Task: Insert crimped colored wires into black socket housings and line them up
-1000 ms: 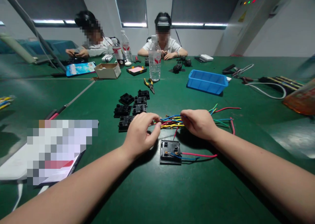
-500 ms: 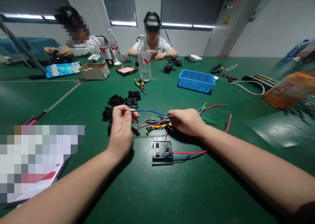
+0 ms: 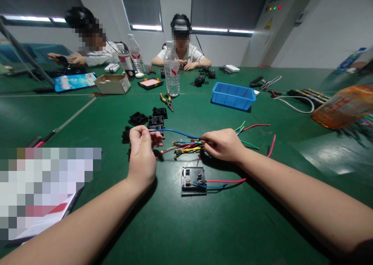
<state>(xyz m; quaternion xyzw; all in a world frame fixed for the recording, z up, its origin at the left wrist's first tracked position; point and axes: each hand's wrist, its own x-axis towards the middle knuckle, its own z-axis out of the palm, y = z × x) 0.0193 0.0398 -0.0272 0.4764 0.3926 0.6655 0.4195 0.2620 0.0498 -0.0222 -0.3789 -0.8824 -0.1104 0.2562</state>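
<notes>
Head camera view, looking down a green table (image 3: 204,226) at a person's two bare forearms reaching forward. The left hand (image 3: 142,156) is pinching one end of a blue wire (image 3: 175,132) between thumb and fingertips, with the fingers closed narrowly around it and the hand raised a little off the table. The blue wire is running in a shallow arc to the right, where its other end is meeting the right hand (image 3: 224,144). The right hand is lying palm down with its fingers curled over a bundle of wires (image 3: 186,146) in yellow, red, green and blue, pressing it to the table; loose ends are fanning out beyond the hand on the right.

Just in front of both hands, nearer the person, a black switch module (image 3: 194,180) is lying flat, with a red wire (image 3: 224,180) and a short blue one trailing from it to the right. Behind the left hand, a cluster of black plastic parts (image 3: 154,121) is sitting on the table. Farther back, pliers (image 3: 166,100), a water bottle (image 3: 171,76), a blue bin (image 3: 233,96) and a cardboard box (image 3: 112,84) are standing well apart. Two other people are sitting at the far edge, one opposite (image 3: 189,55) and one to the left (image 3: 99,57), each working with their own hands.
</notes>
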